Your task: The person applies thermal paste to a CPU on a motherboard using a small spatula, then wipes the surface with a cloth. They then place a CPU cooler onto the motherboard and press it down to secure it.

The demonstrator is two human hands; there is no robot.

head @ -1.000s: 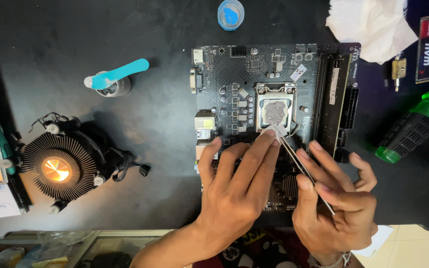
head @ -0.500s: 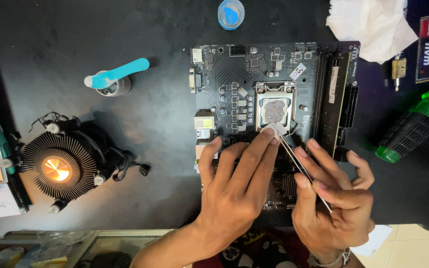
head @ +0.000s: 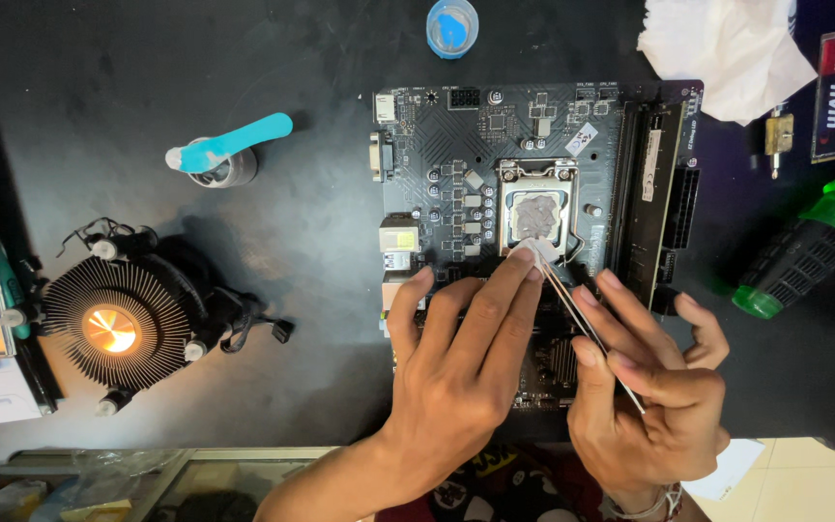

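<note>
A black motherboard lies flat on the dark table. Its processor sits in the metal socket, smeared with grey paste. My left hand rests on the board's lower part, fingers stretched up, middle fingertip at the socket's lower edge. My right hand pinches a thin white stick that slants up to the left; its tip meets the processor's lower edge beside my left fingertip.
A round finned cooler with a copper core lies at the left. A blue spatula on a small jar, a blue-lidded pot, white tissue, and a green-and-black screwdriver surround the board.
</note>
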